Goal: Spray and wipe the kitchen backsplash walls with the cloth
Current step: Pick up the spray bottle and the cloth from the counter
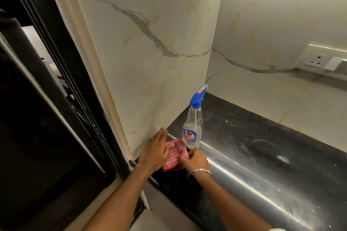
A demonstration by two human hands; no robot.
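Note:
A folded pink checked cloth (173, 155) lies on the black countertop (262, 146) near its left end. My left hand (155, 151) presses flat on the cloth's left side with straight fingers. My right hand (195, 160) pinches the cloth's right edge with curled fingers; a metal bangle is on that wrist. A clear spray bottle (193, 127) with a blue trigger head stands upright just behind the cloth. The marble backsplash walls rise on the left (150, 52) and at the back (281, 24), with grey veins and yellowish streaks.
A socket and switch plate (323, 61) sits on the back wall at right. A black sliding door frame (62, 80) runs along the left. The countertop's front edge is shiny and rounded.

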